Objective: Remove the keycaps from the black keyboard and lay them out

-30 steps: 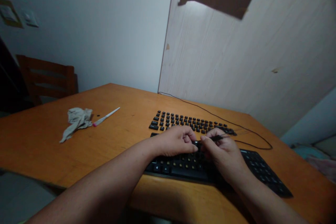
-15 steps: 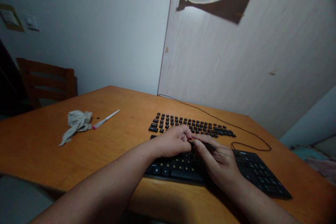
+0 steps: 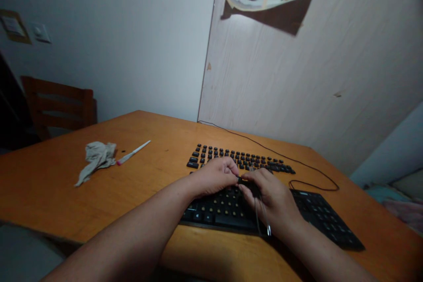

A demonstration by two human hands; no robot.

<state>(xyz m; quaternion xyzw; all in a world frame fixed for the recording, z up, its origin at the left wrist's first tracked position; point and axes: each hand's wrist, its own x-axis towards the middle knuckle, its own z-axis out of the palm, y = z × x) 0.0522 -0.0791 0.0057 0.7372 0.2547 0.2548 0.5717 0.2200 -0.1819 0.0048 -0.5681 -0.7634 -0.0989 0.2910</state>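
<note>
My left hand (image 3: 218,177) is closed above the keyboard (image 3: 228,216), its thumb and fingertip pinching a small black keycap (image 3: 240,179). The fingertips of my right hand (image 3: 276,196) meet the keycap from the other side. A wire keycap puller (image 3: 264,217) sits in my right hand, its thin wire loops hanging down below the fingers; its dark handle is mostly hidden. Under my hands the keyboard shows bare pale key stems, while the bottom row and number pad carry their caps. Loose keycaps (image 3: 228,153) lie in rows behind the keyboard.
A black cable (image 3: 254,137) runs along the table's back and curls at the right. Left on the wooden table (image 3: 158,194) lie a crumpled grey cloth (image 3: 97,158), a white brush-like tool (image 3: 135,153) and a small dark piece (image 3: 123,151). A chair (image 3: 59,101) stands beyond.
My right hand has turned the puller, so its wires, which pointed right, now hang downward. A dark keycap now shows between my fingertips. My left hand stays nearly in place.
</note>
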